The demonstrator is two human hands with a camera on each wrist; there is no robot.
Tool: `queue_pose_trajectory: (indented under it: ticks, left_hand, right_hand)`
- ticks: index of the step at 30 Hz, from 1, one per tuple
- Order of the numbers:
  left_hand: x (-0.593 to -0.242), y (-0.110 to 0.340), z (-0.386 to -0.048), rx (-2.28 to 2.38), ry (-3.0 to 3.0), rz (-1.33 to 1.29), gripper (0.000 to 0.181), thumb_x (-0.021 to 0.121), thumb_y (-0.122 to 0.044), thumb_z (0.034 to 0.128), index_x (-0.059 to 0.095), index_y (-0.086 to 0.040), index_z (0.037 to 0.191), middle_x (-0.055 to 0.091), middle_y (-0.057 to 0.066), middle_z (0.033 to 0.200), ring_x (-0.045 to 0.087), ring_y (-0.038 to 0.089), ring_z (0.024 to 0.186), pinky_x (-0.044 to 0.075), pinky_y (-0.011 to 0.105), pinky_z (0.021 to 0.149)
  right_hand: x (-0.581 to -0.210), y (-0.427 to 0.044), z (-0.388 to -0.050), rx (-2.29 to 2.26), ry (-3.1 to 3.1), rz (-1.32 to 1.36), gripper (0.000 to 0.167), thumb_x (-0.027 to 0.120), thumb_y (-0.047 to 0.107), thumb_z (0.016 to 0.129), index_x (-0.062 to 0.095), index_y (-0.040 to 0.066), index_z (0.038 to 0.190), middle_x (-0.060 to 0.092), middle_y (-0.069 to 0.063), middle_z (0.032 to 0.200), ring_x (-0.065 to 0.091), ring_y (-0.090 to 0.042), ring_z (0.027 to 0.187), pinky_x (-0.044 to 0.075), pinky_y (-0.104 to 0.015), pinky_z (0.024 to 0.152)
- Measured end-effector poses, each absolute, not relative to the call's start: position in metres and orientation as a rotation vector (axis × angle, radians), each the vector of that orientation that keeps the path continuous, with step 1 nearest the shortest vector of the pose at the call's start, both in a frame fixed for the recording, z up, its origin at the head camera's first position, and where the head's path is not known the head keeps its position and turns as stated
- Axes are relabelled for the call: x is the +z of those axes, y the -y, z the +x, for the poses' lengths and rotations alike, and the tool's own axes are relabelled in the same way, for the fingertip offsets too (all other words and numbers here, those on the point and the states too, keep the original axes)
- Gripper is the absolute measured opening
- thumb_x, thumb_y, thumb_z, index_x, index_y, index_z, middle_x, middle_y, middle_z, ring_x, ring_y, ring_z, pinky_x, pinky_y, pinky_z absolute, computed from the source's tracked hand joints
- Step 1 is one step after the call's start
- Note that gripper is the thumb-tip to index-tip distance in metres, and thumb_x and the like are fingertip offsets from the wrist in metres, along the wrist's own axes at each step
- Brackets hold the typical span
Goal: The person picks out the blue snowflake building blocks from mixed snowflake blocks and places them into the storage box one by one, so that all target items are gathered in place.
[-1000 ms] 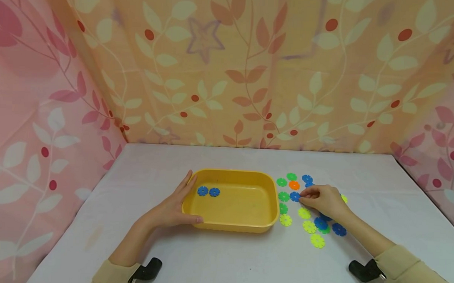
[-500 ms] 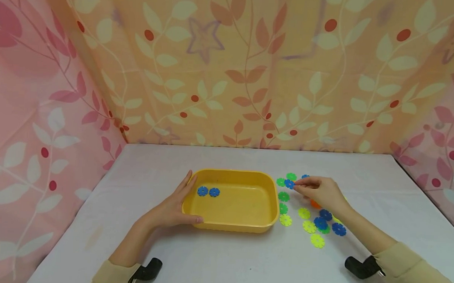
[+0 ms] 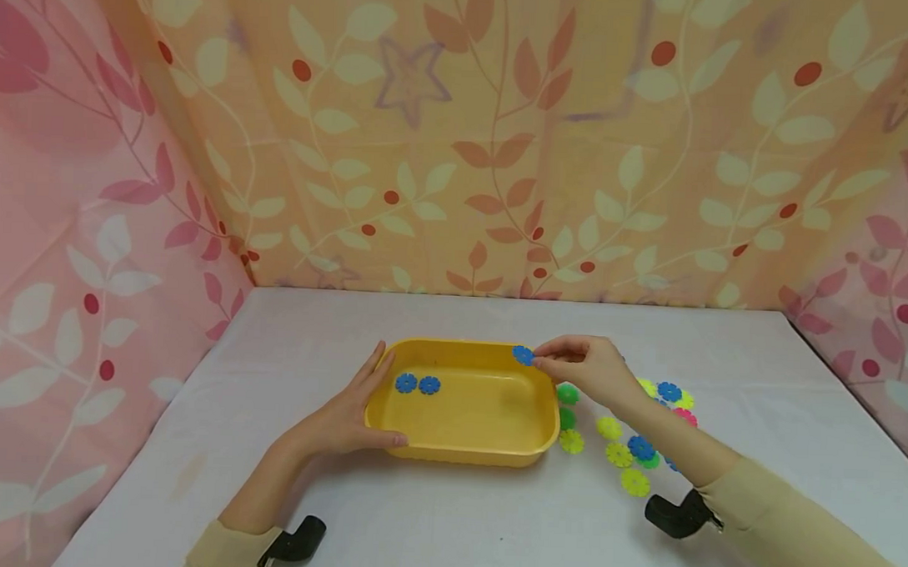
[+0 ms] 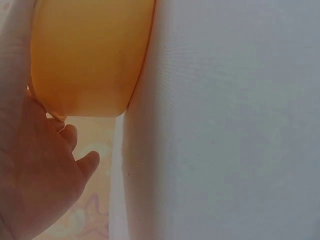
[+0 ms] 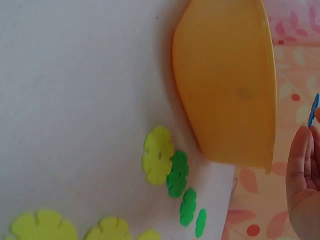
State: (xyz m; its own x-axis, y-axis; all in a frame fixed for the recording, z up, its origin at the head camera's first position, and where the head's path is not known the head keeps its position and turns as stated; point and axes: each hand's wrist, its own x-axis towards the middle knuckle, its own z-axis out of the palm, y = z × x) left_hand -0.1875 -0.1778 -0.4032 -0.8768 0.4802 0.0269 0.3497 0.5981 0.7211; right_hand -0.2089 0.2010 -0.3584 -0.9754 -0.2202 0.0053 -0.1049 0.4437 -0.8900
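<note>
My left hand [image 3: 352, 413] holds the left end of a yellow plastic basin [image 3: 470, 457], its thumb at the front rim and its fingers along the far left side. Two blue flower-shaped plastic discs [image 3: 417, 384] lie side by side on the basin's floor at the left. Above the basin's back right corner, my right hand [image 3: 597, 376] pinches another blue flower-shaped disc [image 3: 523, 355] between thumb and fingers. That disc [image 5: 313, 111] shows edge-on in the right wrist view. In the left wrist view, my left hand [image 4: 45, 165] is beside the basin wall [image 4: 90, 60].
Green discs [image 3: 568, 394] and a yellow disc [image 3: 571, 441] lie close to the basin's right wall. Farther right are several more yellow, blue and green discs and a pink one [image 3: 685, 417], partly hidden under my right forearm. Patterned curtains [image 3: 459, 150] surround the white table [image 3: 445, 533].
My right hand has lifted the blue disc from among the loose ones and carried it left over the basin's back right rim. The left hand and the basin stay in place.
</note>
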Motion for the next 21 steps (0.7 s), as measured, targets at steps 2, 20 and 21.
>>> queue_pose_trajectory:
  ticks: [2,20,21]
  left_hand:
    - [-0.403,0.177,-0.187,1.142,-2.653,0.691,0.122,0.082,-0.055,0.0695,0.004,-0.023,0.158,-0.011,-0.007,0.162,0.002,0.03,0.149,0.018,0.058,0.113]
    - [-0.402,0.177,-0.187,1.122,-2.654,0.669,0.121,0.081,-0.055,0.0706,0.004,-0.023,0.158,-0.012,-0.008,0.162,0.002,0.028,0.149,0.019,0.057,0.113]
    - [-0.402,0.177,-0.187,1.122,-2.653,0.669,0.121,0.081,-0.055,0.0707,0.004,-0.024,0.158,-0.012,-0.008,0.162,0.002,0.028,0.149,0.019,0.057,0.113]
  right_hand:
    - [-0.357,-0.189,-0.21,-1.578,-2.55,-0.328,0.035,0.076,0.037,0.084,0.073,0.009,0.106,0.072,-0.009,0.095,0.065,-0.029,0.082,0.057,-0.04,0.075]
    - [-0.379,-0.112,-0.228,-1.194,-2.621,-0.584,0.012,0.079,0.025,0.083,0.078,0.015,0.09,0.069,0.007,0.077,0.06,-0.012,0.072,0.051,-0.024,0.068]
    - [-0.38,-0.11,-0.228,-1.161,-2.631,-0.588,0.011,0.079,0.024,0.083,0.078,0.016,0.089,0.069,0.008,0.075,0.06,-0.012,0.071,0.05,-0.024,0.067]
